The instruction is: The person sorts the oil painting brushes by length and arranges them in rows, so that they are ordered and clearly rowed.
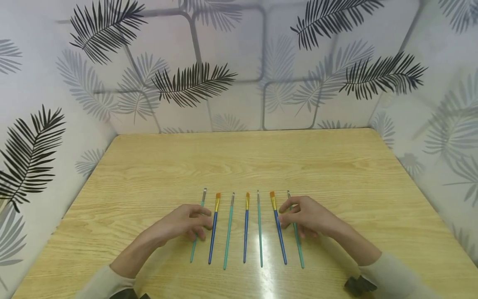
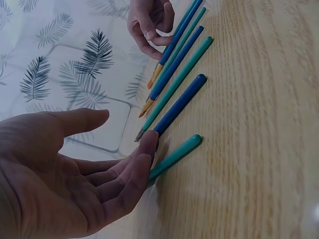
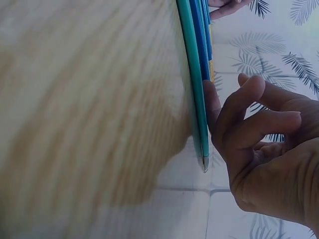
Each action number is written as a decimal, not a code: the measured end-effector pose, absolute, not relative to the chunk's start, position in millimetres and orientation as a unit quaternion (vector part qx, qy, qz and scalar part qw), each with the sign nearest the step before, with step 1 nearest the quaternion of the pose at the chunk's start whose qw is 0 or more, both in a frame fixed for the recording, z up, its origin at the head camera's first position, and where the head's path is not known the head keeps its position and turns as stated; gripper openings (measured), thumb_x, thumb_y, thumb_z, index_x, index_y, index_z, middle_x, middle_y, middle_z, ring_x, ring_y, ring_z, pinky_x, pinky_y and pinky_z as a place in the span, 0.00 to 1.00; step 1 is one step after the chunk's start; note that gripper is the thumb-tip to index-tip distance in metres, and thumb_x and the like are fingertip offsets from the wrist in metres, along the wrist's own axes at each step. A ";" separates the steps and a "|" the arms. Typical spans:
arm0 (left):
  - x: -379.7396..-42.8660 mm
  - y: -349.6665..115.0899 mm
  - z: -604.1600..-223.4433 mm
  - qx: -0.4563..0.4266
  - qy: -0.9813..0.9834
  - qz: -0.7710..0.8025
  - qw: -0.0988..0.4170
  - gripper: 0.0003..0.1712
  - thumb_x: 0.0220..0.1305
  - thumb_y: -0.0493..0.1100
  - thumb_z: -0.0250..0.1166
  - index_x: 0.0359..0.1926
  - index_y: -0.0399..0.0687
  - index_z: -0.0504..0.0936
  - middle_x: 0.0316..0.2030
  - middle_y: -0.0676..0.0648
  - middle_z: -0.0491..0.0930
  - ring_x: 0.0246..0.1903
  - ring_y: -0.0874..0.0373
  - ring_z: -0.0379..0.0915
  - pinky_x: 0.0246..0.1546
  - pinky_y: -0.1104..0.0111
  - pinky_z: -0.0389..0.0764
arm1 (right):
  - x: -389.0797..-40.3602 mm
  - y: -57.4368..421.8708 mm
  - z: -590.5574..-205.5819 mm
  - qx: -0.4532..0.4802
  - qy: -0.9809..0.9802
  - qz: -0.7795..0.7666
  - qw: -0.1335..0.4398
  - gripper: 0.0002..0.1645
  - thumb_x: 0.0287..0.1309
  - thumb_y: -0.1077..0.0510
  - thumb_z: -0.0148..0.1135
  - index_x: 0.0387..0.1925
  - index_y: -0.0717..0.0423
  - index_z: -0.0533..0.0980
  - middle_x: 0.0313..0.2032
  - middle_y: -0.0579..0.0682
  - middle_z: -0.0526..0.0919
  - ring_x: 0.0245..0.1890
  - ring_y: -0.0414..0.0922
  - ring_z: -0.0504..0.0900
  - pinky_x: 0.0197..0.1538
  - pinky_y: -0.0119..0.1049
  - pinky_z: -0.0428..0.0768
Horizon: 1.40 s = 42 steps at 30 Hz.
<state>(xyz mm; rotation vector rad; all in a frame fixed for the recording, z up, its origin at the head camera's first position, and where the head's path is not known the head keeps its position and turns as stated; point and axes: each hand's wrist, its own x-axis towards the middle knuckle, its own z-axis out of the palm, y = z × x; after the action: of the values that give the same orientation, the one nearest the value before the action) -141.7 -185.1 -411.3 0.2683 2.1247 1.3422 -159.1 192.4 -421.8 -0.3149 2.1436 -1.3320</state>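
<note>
Though already lined up midway between the worktop's (image 1: 239, 160) left and right edges, perhaps still to even up: seven paintbrushes (image 1: 246, 230). Over the leftmost two, a half-open left hand (image 1: 184, 221); over the rightmost two, a loosely bent right hand (image 1: 309, 214), with nothing visibly gripped by either.

Room type unclear; screened-in — leaf-print backdrop (image 1: 233, 54) around wood-grain table (image 1: 239, 162)

a pale leaf-printed backdrop (image 1: 231, 110) stands behind a wood-grained table (image 1: 242, 160) catching bright glare (image 1: 267, 286).
</note>
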 end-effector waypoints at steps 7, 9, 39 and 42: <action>-142.2 -177.0 -410.9 0.082 0.815 0.496 0.288 0.34 0.67 0.51 0.65 0.63 0.30 0.70 0.43 0.41 0.85 0.34 0.52 0.84 0.35 0.62 0.83 | -159.6 188.5 -422.5 -0.116 0.819 -0.484 0.285 0.26 0.62 0.49 0.68 0.52 0.63 0.74 0.33 0.54 0.89 0.07 0.38 0.71 0.09 0.28 0.62; -142.5 -174.6 -410.6 0.077 0.820 0.493 0.283 0.33 0.67 0.50 0.66 0.62 0.30 0.72 0.43 0.41 0.85 0.33 0.52 0.84 0.34 0.62 0.83 | -159.3 187.5 -422.3 -0.117 0.823 -0.479 0.282 0.26 0.62 0.48 0.68 0.51 0.63 0.74 0.33 0.54 0.89 0.07 0.38 0.70 0.09 0.28 0.62; -146.4 -137.9 -414.9 0.032 0.923 0.336 0.185 0.29 0.58 0.43 0.73 0.57 0.31 0.77 0.18 0.48 0.80 0.10 0.60 0.69 0.14 0.74 0.66 | -156.6 173.6 -420.5 -0.091 0.864 -0.431 0.244 0.22 0.57 0.53 0.71 0.45 0.62 0.73 0.23 0.51 0.87 0.07 0.38 0.72 0.12 0.27 0.65; -145.4 -134.5 -416.1 0.036 0.924 0.333 0.182 0.31 0.56 0.42 0.74 0.57 0.31 0.76 0.14 0.47 0.79 0.09 0.62 0.65 0.13 0.75 0.62 | -156.2 171.6 -419.3 -0.083 0.870 -0.423 0.241 0.21 0.56 0.54 0.72 0.44 0.62 0.73 0.22 0.51 0.86 0.07 0.39 0.72 0.12 0.28 0.68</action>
<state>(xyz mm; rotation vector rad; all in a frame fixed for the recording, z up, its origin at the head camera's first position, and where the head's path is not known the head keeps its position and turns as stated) -145.4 -134.5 -416.1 0.1022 2.6097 0.9407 -156.2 171.6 -419.3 -0.2264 2.3789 -1.1576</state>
